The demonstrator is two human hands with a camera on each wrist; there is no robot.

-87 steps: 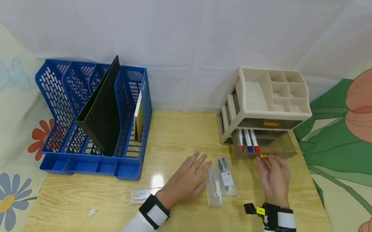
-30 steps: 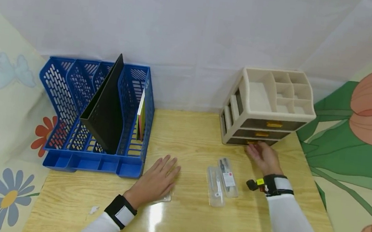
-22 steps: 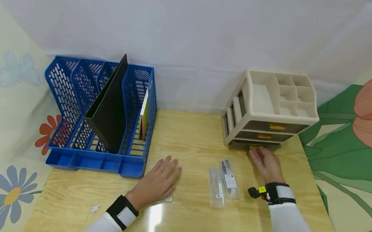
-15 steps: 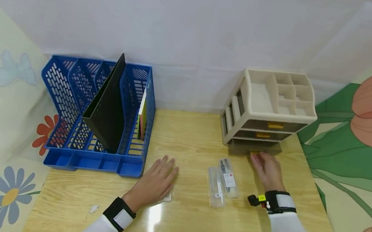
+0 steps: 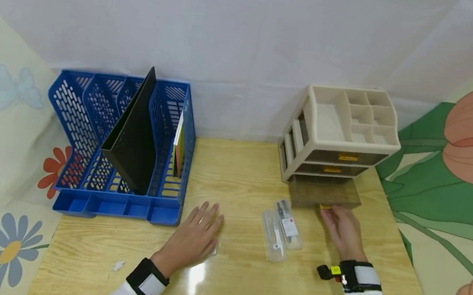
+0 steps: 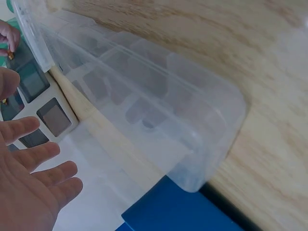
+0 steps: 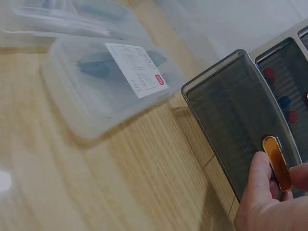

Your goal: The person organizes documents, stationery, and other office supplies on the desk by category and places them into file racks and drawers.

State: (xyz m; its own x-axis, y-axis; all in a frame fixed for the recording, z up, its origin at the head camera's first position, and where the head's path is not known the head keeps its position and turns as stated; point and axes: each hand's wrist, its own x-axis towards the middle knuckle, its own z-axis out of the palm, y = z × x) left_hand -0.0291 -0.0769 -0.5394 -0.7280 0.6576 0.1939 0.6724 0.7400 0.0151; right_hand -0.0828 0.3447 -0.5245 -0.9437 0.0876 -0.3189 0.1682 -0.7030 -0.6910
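My right hand [image 5: 345, 233] pinches the amber handle [image 7: 277, 163] of the bottom drawer [image 5: 323, 191]. That smoky clear drawer stands pulled out from the beige desk organizer [image 5: 329, 128], and no contents show in it. My left hand [image 5: 189, 243] hangs palm down at the table's left-centre, fingers spread loosely, gripping nothing. Beneath it lies a clear plastic case [image 6: 144, 91], mostly hidden in the head view. Between the hands lie two more cases: one with a white label [image 5: 290, 227] and dark slim contents, the other plain-looking [image 5: 273, 238].
A blue file rack [image 5: 117, 207] stands at the left, holding a black folder [image 5: 133, 141] and some thin booklets [image 5: 179, 151]. The organizer's upper two drawers [image 5: 348, 158] are shut. A white scrap [image 5: 118, 266] lies near the front left.
The middle drawer with several markers, out earlier, has been pushed in. My right hand moved to the bottom drawer and drew it out. My left hand shifted left over the third case.
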